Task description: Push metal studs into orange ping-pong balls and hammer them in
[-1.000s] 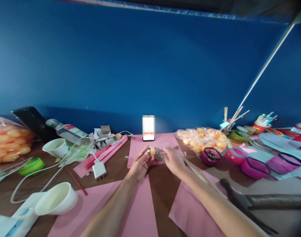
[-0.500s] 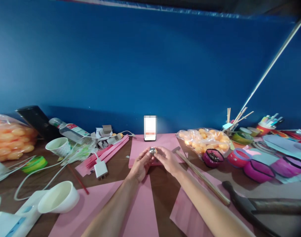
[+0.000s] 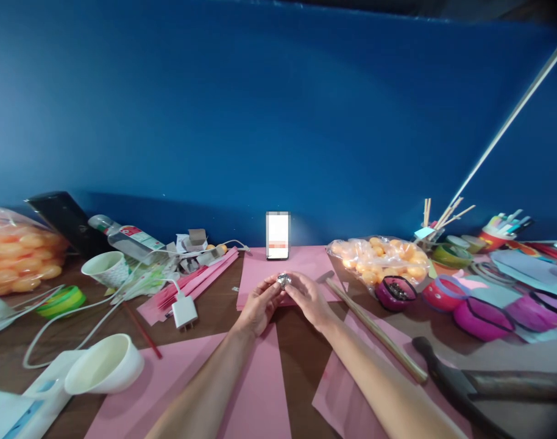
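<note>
Both my hands meet over a pink paper sheet [image 3: 301,261] at the middle of the table. My left hand [image 3: 258,303] and my right hand [image 3: 309,298] pinch one small ball wrapped in shiny silver foil [image 3: 283,280] between their fingertips. The ball is almost fully covered by the foil. A phone [image 3: 277,235] stands upright against the blue wall just behind the hands.
A clear bag of orange balls [image 3: 383,258] lies to the right, another bag [image 3: 17,252] at far left. Pink bowls [image 3: 395,292], a wooden stick [image 3: 375,329] and a hammer [image 3: 461,383] are at right. White cups [image 3: 105,363], a charger [image 3: 184,311] and cables are at left.
A second ago the orange ball showed half bare with loose foil beside it. My right hand has closed in and the foil now wraps the ball.
</note>
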Demonstrator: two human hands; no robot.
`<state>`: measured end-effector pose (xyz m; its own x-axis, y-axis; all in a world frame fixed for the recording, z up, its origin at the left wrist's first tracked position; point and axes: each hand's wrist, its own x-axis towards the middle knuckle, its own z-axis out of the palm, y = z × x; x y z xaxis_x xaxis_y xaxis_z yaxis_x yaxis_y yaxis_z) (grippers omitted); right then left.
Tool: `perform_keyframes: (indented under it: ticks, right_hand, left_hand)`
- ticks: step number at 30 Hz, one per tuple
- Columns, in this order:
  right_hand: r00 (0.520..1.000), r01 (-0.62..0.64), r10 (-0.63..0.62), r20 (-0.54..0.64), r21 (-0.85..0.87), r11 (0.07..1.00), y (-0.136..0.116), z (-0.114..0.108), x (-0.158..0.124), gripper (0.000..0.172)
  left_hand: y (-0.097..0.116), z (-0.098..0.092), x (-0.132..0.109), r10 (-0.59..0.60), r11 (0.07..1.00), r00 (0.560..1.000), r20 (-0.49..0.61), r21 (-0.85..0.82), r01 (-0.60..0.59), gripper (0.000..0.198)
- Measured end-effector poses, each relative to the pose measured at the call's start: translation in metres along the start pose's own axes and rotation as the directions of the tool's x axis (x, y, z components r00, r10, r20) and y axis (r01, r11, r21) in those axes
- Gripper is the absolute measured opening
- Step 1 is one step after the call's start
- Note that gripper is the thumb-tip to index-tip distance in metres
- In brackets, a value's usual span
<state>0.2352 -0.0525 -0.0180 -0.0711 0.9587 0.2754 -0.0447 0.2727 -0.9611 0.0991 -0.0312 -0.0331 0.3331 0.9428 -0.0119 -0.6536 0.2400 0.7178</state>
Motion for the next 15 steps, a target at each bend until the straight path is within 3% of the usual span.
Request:
perform_keyframes:
  ticks: [15]
  right_hand:
    - [1.0, -0.017, 0.016, 0.006, 0.196, 0.98, -0.0022, 0.002, -0.0011, 0.027]
  left_hand:
    - [-0.0008, 0.001, -0.0012, -0.007, 1.0, 1.0, -0.014, -0.006, 0.007, 0.026]
